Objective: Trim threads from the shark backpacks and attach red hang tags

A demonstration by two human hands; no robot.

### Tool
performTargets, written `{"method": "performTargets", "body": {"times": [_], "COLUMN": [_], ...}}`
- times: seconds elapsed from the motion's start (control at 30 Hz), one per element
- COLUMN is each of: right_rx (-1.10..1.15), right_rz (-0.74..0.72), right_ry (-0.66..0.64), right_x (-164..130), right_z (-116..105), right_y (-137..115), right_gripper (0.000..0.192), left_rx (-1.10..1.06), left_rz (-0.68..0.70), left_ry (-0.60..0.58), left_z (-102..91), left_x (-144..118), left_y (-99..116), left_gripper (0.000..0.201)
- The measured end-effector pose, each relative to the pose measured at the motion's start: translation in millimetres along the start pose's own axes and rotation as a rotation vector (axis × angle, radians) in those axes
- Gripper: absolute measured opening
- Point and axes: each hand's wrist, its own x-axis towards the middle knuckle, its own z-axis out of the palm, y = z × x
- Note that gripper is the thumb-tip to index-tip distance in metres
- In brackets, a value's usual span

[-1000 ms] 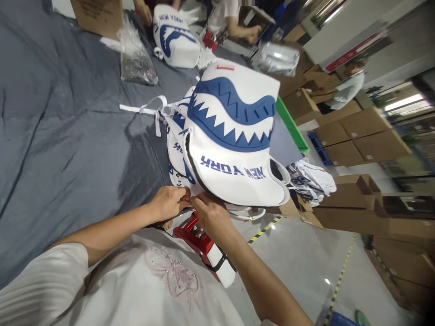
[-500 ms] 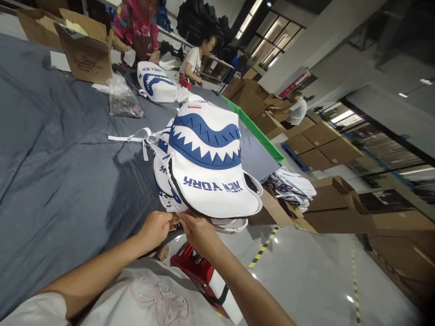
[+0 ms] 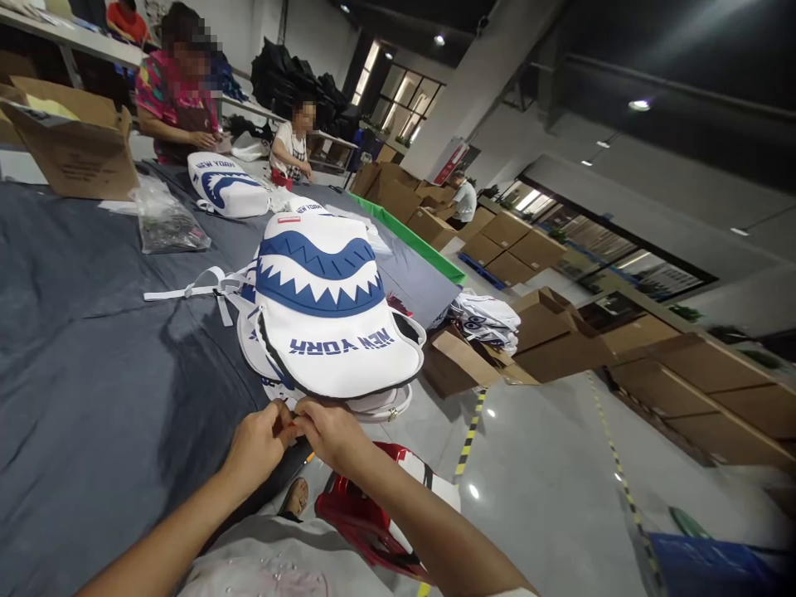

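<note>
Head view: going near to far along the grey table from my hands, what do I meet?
Left hand and right hand pinching together at the table edge → white and blue NEW YORK bag stack → clear plastic packet → second NEW YORK bag → co-worker in a patterned top.

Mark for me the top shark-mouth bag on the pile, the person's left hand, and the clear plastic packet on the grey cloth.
top shark-mouth bag [image 3: 323,282]: head view, on the blue mouth panel.
left hand [image 3: 258,444]: head view, back of the hand.
clear plastic packet [image 3: 162,220]: head view, middle of the crumpled plastic.
</note>
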Motion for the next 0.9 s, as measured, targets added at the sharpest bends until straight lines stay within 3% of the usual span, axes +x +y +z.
{"method": "performTargets", "body": {"times": [0.1,0.27,0.4,0.53,0.67,0.7,0.83,0.9], "right_rx": [0.091,0.155,0.189,0.245,0.302,0.299,0.319,0.367], "right_rz": [0.046,0.044,0.036,0.034,0.026,0.022,-0.013,-0.056], "right_ry": [0.003,0.050,0.086,0.118,0.163,0.163,0.168,0.164], "right_x": [-2,-3,-3,-3,-3,-3,-4,-4], "right_z": [1,3,3,2,2,2,3,2], "right_y": [1,4,5,4,4,4,6,8], "right_gripper": [0.018,0.018,0.018,0.018,0.020,0.020,0.018,0.019], "left_rx": [-0.119,0.005,-0.075,0.112,-0.068,-0.057,0.189,0.117], "left_rz": [0.056,0.032,0.103,0.028,0.116,0.112,0.050,0.078], "left_ry": [-0.111,-0.002,-0.126,0.043,-0.140,-0.140,0.057,-0.018], "left_z": [-0.4,-2.9,-6.8,-9.6,-10.7,-10.6,-9.8,-9.0], "left_x": [0,-2,1,6,5,4,-1,-3], "left_y": [3,7,9,12,11,11,13,15], "left_gripper": [0.020,0.016,0.025,0.010,0.021,0.023,0.012,0.015]}}
